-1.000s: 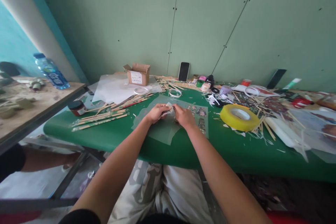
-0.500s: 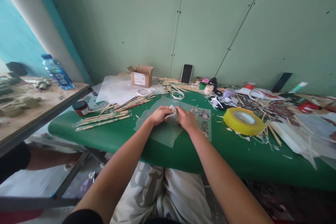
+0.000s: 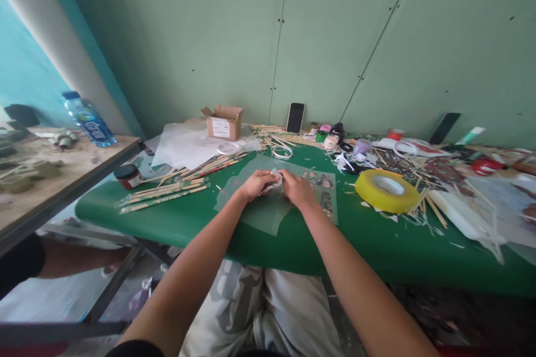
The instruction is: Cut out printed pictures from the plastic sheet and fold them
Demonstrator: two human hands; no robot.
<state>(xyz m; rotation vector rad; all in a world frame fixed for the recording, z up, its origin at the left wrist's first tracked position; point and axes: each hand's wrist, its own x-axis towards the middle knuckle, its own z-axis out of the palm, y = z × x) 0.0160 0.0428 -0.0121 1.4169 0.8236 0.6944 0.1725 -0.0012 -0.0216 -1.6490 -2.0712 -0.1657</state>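
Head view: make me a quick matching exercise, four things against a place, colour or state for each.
1. Phone
2. Pale piece
3. Tape roll
4. Cardboard box

A. Yellow
B. Top flaps open
C. Standing upright by the wall
D. Between the left hand and right hand

Pairs: 1-C, 2-D, 3-A, 4-B
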